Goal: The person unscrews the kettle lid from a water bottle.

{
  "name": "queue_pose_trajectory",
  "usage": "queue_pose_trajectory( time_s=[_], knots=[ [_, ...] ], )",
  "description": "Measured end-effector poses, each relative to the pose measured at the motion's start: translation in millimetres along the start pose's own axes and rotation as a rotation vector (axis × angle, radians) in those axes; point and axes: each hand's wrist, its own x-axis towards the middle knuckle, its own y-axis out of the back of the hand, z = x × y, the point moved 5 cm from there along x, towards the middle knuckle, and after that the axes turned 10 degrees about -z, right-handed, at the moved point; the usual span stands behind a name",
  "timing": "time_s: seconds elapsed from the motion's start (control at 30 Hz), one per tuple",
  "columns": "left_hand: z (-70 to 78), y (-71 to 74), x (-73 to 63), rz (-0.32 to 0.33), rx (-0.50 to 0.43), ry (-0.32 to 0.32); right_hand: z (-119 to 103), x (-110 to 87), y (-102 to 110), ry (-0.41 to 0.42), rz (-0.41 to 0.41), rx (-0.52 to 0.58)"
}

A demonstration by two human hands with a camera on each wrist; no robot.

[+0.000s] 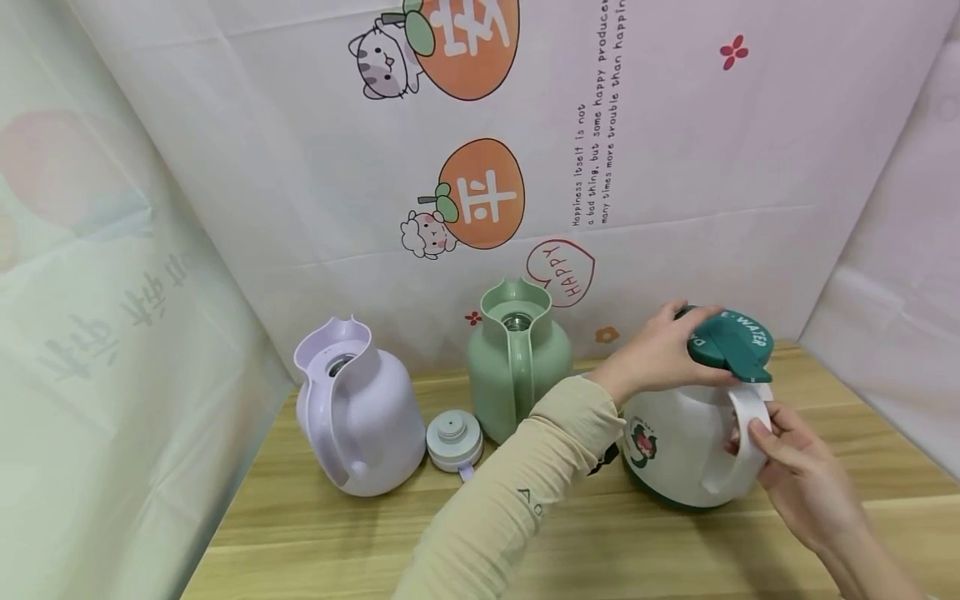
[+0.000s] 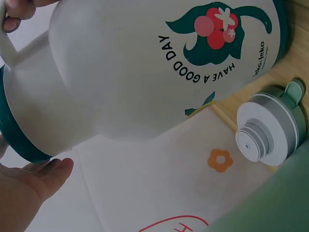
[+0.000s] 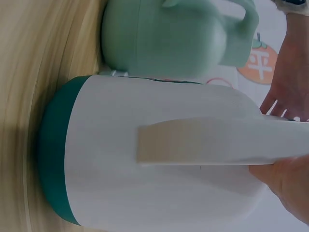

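A white vacuum jug [image 1: 667, 433] with a dark green base stands on the table at the right, a berry print on its side. Its dark green lid [image 1: 738, 337] sits on top. From the left, my left hand [image 1: 663, 346] grips this lid, fingers behind and thumb in front. My right hand [image 1: 802, 475] holds the jug's white handle [image 3: 207, 140], fingers curled through it. In the left wrist view, my left hand [image 2: 34, 188] is at the lid's edge. Whether the lid is seated or loose, I cannot tell.
A light green jug [image 1: 491, 383] and a lilac jug [image 1: 382, 425], both without lids, stand to the left. Between them a grey stopper [image 1: 454, 440] lies upside down. Another stopper [image 2: 270, 125], with a green rim, lies beside the white jug. A printed cloth [image 1: 337, 208] hangs behind.
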Motion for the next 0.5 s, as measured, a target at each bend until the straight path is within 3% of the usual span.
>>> queue_pose_trajectory(
  time_s=[0.5],
  knots=[
    [-11.8,7.1,-16.9,-0.016,0.011,-0.03,14.7,-3.0,-23.3,-0.068,-0.002,-0.133]
  ],
)
